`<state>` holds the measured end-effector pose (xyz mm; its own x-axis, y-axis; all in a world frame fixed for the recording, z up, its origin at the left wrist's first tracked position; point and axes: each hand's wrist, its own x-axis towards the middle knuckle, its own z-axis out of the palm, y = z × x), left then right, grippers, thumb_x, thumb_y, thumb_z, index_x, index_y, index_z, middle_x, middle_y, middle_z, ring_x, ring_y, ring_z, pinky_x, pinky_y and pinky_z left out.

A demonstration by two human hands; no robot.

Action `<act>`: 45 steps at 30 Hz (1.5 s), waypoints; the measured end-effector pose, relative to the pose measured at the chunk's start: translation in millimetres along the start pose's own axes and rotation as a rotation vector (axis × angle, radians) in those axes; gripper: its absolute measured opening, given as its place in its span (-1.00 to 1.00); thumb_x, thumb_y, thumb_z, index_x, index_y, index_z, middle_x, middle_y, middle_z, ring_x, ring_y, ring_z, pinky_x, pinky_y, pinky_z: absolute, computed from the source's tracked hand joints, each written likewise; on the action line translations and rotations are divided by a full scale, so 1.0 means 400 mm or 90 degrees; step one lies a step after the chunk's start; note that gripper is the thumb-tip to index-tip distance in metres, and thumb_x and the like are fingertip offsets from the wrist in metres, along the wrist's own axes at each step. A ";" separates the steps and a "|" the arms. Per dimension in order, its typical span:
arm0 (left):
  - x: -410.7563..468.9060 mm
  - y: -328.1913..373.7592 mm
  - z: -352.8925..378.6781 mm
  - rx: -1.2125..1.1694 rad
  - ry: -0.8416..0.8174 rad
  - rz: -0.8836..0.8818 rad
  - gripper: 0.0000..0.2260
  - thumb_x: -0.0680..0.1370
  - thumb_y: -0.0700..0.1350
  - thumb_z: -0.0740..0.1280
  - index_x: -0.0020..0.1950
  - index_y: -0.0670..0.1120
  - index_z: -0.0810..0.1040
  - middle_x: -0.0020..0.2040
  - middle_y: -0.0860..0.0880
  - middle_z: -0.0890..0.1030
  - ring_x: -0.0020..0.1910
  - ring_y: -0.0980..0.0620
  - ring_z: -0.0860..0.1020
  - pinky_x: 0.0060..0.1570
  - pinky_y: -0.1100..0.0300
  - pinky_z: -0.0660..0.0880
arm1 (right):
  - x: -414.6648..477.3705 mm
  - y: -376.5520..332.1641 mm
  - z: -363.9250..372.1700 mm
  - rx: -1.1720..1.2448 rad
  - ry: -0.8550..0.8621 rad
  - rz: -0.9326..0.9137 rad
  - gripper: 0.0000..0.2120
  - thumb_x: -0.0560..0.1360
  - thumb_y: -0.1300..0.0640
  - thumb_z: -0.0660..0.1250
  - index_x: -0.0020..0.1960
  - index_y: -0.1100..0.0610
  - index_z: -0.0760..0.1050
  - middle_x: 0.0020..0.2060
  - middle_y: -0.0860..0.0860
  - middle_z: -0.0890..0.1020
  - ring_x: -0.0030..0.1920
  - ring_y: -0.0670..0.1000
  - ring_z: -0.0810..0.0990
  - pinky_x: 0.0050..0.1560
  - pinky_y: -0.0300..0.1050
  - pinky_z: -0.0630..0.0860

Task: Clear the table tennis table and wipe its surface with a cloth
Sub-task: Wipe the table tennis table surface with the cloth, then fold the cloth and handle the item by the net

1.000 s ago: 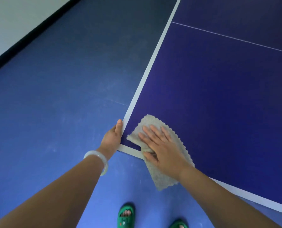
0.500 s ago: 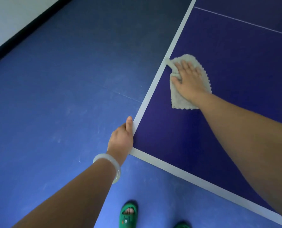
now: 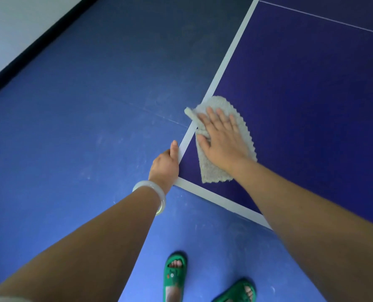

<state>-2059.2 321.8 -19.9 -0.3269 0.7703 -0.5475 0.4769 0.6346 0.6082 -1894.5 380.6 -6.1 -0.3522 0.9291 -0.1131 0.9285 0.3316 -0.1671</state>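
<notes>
A white wall and its black skirting strip fill the upper left of the frame, above a scuffed blue floor. Left of centre, the left hand, with a pale translucent bangle on its wrist, grips the near corner of the dark blue table tennis worktop. Its thumb lies along the white edge line and the other fingers curl down over the rim. At the bottom centre stand two green sandals.

Just right of that corner lies the grey-beige scalloped cloth, on the worktop. The right hand presses flat on it with the fingers straight and spread, clasping nothing.

A folded corner of the cloth pokes out past the white side line over the floor. With only a flat palm on top, a stroke towards that edge could drag the cloth off the worktop. The hand could also slide over the cloth and leave it bunched, so that a strip is missed.

The left fingers below the rim are hidden. The right fingertips are blurred. The frame cuts off most of the worktop at the top and right, so whether it is fully cleared cannot be told. The farther sandal is cropped at the bottom.
</notes>
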 end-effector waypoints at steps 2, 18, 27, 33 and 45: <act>-0.010 0.002 -0.004 -0.038 -0.015 -0.009 -0.40 0.64 0.29 -0.10 -0.06 -0.12 0.53 -0.18 -0.02 0.52 -0.14 -0.08 0.49 -0.21 0.09 0.37 | -0.064 -0.037 0.020 -0.003 0.004 -0.002 -0.41 0.64 -0.19 -0.13 0.63 -0.03 -0.02 0.62 -0.05 -0.04 0.60 0.01 -0.17 0.58 0.12 -0.20; -0.086 -0.059 -0.017 0.111 0.031 0.121 -0.34 0.60 0.30 0.10 0.54 -0.11 0.18 0.42 -0.16 0.33 0.36 -0.23 0.37 0.32 -0.18 0.33 | -0.558 0.105 0.086 0.001 0.030 -0.049 -0.42 0.55 0.08 0.10 0.57 -0.08 0.18 0.57 -0.07 0.22 0.55 0.05 0.19 0.51 0.14 0.08; -0.202 -0.248 -0.001 0.207 0.020 0.051 -0.37 0.63 0.13 0.21 0.55 -0.20 0.13 0.42 -0.25 0.31 0.35 -0.31 0.38 0.30 -0.17 0.35 | -0.893 0.092 0.152 0.288 0.029 0.316 -0.48 0.52 0.43 0.31 0.30 -0.08 0.45 0.38 -0.15 0.35 0.45 0.14 0.38 0.36 -0.33 0.09; -0.311 -0.238 0.134 0.284 -0.097 0.175 -0.47 0.63 0.04 0.25 0.49 -0.23 0.26 0.37 -0.28 0.36 0.35 -0.31 0.37 0.28 -0.15 0.33 | -0.907 0.076 0.095 0.471 0.081 0.439 -0.59 0.64 0.25 0.22 0.41 -0.07 0.43 0.36 -0.19 0.42 0.38 -0.16 0.35 0.27 -0.42 0.15; -0.644 -0.068 0.430 0.056 -0.639 0.194 -0.80 0.65 -0.04 0.25 0.23 -0.02 0.57 0.18 0.06 0.60 0.13 0.21 0.54 0.11 0.33 0.39 | -1.055 0.109 0.103 0.508 0.047 0.454 -0.64 0.60 0.14 0.28 0.39 -0.01 0.50 0.41 -0.01 0.47 0.45 0.04 0.37 0.42 -0.14 0.27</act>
<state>-1847.6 95.2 5.6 0.6237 0.4661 -0.6275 0.4954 0.3852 0.7786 -1710.0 -3.9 -6.2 0.2738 0.8822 -0.3831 0.5620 -0.4700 -0.6807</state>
